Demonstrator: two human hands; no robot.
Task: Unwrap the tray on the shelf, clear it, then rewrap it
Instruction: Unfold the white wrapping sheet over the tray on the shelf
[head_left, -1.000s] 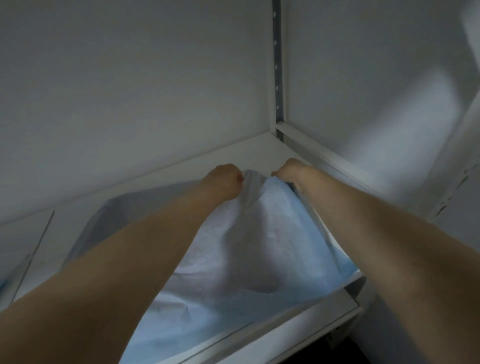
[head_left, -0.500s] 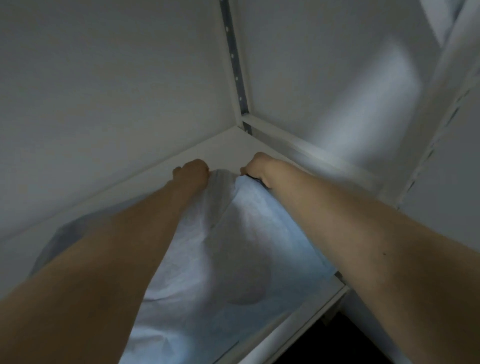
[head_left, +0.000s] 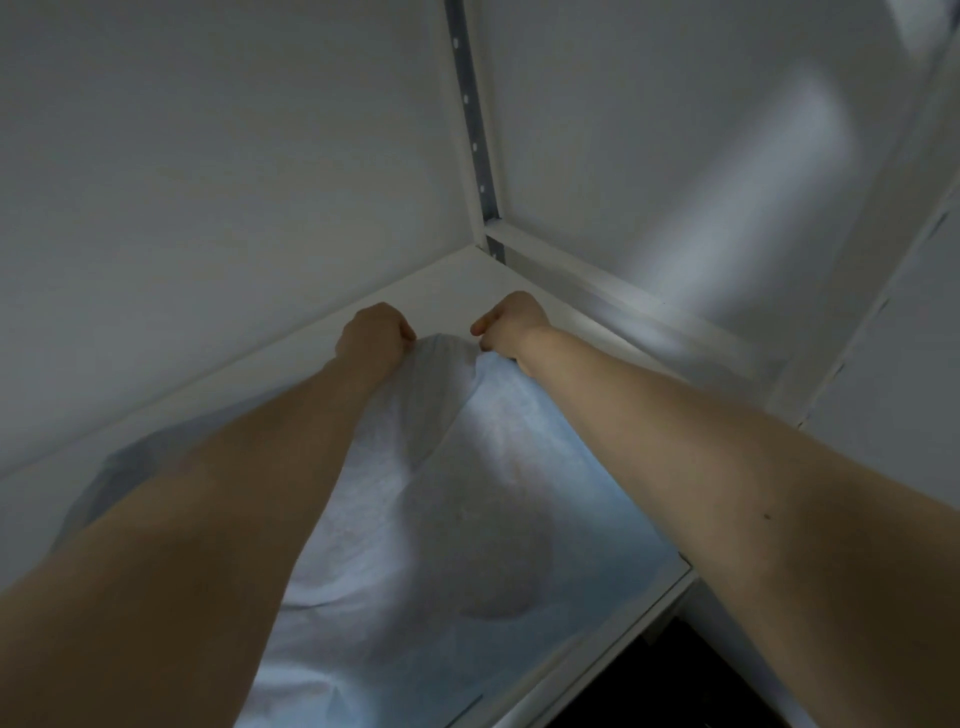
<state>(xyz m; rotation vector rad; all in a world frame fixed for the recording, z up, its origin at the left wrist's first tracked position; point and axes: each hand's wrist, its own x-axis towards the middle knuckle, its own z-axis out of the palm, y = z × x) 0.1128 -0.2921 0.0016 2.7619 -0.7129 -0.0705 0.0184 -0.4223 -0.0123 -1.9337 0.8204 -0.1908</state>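
A pale blue wrap sheet (head_left: 467, 519) lies spread over the tray on the white shelf (head_left: 441, 280); the tray itself is hidden under it. Both my arms reach to the back of the shelf. My left hand (head_left: 374, 332) grips the far edge of the sheet with curled fingers. Just to the right, my right hand (head_left: 511, 325) pinches the same raised edge, a small gap apart. The sheet bunches up into a ridge between the two hands and shows a rounded darker bulge near its middle.
White back wall (head_left: 208, 182) and right side wall (head_left: 675, 156) close in the shelf. A slotted metal upright (head_left: 475, 130) runs down the far corner. The shelf's front lip (head_left: 623, 639) lies at lower right, with dark space below it.
Both hands have carried the sheet's far edge deeper toward the back corner and moved slightly apart. The view has shifted with my head.
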